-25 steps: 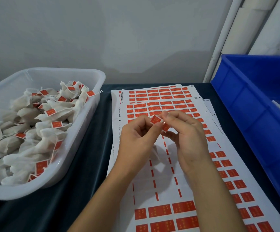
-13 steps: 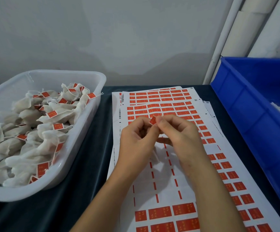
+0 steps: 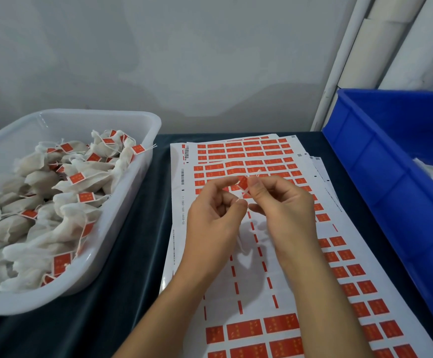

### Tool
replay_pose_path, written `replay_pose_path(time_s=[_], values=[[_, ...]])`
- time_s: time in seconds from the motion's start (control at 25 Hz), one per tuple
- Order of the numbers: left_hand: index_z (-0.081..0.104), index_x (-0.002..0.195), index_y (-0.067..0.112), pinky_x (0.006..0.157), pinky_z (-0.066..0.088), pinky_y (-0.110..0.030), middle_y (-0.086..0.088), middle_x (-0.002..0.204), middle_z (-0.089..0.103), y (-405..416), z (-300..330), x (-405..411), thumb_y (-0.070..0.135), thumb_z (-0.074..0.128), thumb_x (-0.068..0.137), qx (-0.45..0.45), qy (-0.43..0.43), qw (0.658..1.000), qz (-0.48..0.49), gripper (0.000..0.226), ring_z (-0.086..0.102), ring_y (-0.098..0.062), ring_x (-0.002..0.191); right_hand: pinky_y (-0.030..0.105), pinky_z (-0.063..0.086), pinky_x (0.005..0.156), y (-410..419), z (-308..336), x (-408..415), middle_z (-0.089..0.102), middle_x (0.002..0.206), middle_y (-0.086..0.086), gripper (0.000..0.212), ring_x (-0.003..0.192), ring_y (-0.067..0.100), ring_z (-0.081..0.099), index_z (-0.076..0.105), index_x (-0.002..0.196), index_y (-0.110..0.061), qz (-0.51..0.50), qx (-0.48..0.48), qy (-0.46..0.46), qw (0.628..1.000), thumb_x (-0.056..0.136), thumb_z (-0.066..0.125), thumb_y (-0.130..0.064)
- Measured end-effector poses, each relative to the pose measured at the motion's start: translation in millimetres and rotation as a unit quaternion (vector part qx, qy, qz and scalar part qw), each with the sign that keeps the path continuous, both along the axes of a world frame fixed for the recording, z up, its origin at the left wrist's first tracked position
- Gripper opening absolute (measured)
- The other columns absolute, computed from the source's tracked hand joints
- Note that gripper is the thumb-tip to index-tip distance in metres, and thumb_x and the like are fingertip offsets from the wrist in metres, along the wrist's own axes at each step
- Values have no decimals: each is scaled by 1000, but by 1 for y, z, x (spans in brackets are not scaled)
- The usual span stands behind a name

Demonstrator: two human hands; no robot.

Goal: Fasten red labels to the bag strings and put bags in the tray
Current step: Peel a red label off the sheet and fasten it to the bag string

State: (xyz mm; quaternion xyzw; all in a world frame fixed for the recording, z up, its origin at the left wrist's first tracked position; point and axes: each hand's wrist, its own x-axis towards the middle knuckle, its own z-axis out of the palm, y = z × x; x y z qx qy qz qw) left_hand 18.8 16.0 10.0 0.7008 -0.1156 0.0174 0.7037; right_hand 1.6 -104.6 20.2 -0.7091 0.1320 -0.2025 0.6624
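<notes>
Above the label sheets [image 3: 274, 254], near the middle of the dark cloth-covered counter [image 3: 122, 254], a thin white string [image 3: 246, 193] is pinched between both hands. The left hand [image 3: 212, 223] is closed on the string's lower end with thumb and forefinger; the right hand [image 3: 280, 202] is closed on a small red label [image 3: 243, 181] set against the string. The string runs diagonally, its upper end pointing up and to the right. The bag on this string is mostly hidden behind the hands. The sheets are flat glossy paper carrying rows of red rectangles, partly peeled. At the left, a white plastic tray [image 3: 122, 202] is heaped with soft, crumpled fabric bags [image 3: 42, 202]. A blue bin [image 3: 391, 189] is cut off at the right.
</notes>
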Motion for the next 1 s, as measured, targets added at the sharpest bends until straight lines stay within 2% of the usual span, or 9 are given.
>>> replay_pose_path(time_s=[0.12, 0.24, 0.32, 0.4, 0.48, 0.6, 0.84, 1.0], values=[[64, 103, 21, 73, 61, -26, -2, 82, 69, 0, 1, -2, 7, 70, 95, -16, -18, 1000, 17, 17, 69, -21, 76, 33, 64, 77, 1, 0, -1, 77, 89, -13, 17, 88, 9, 73, 79, 92, -27, 1, 9, -4, 1000, 90, 72, -43], [61, 91, 21, 71, 56, -19, 8, 81, 66, -3, 4, -8, 14, 70, 93, 10, -80, 996, 34, 12, 66, -15, 78, 29, 64, 74, 4, 2, -1, 77, 89, -13, 31, 90, 8, 74, 79, 95, -26, 2, 26, -13, 1000, 81, 68, -52], [67, 96, 24, 73, 55, -17, 15, 87, 68, -3, 5, -11, 17, 68, 94, 37, -141, 988, 54, 8, 67, -14, 87, 30, 64, 74, 5, 2, -1, 78, 91, -11, 34, 90, 11, 75, 80, 97, -26, 9, 44, -19, 999, 79, 68, -53], [72, 107, 24, 77, 56, -17, 17, 99, 71, -3, 4, -10, 20, 69, 98, 56, -175, 979, 87, 10, 69, -14, 97, 29, 64, 73, 6, 1, -1, 78, 91, -11, 26, 91, 12, 75, 81, 95, -29, 17, 57, -21, 998, 85, 68, -49], [73, 113, 23, 80, 58, -19, 15, 107, 72, -2, 3, -8, 24, 71, 99, 70, -184, 973, 116, 14, 69, -14, 103, 26, 63, 71, 8, 1, 0, 78, 89, -11, 14, 90, 11, 75, 81, 92, -34, 24, 61, -26, 997, 93, 69, -40], [73, 115, 26, 82, 58, -17, 16, 110, 71, -2, 3, -7, 30, 73, 97, 90, -182, 969, 141, 18, 69, -10, 103, 21, 61, 70, 12, 0, -1, 77, 86, -16, 16, 90, 8, 75, 80, 88, -39, 18, 9, -45, 999, 97, 68, -36], [74, 112, 26, 75, 55, -16, 17, 102, 69, 1, 1, -2, 26, 75, 95, 117, -186, 964, 149, 17, 66, -11, 94, 33, 65, 75, 7, -2, 0, 76, 88, -18, 2, 90, 8, 74, 76, 92, -34, -25, -25, -53, 998, 93, 75, -34], [75, 107, 29, 76, 58, -21, 18, 100, 72, 3, 1, 1, 29, 76, 95, 112, -153, 975, 120, 12, 68, -15, 95, 31, 63, 78, 1, 0, -1, 75, 92, -20, 2, 95, 5, 71, 75, 91, -35, -14, -39, -50, 998, 93, 74, -35]])
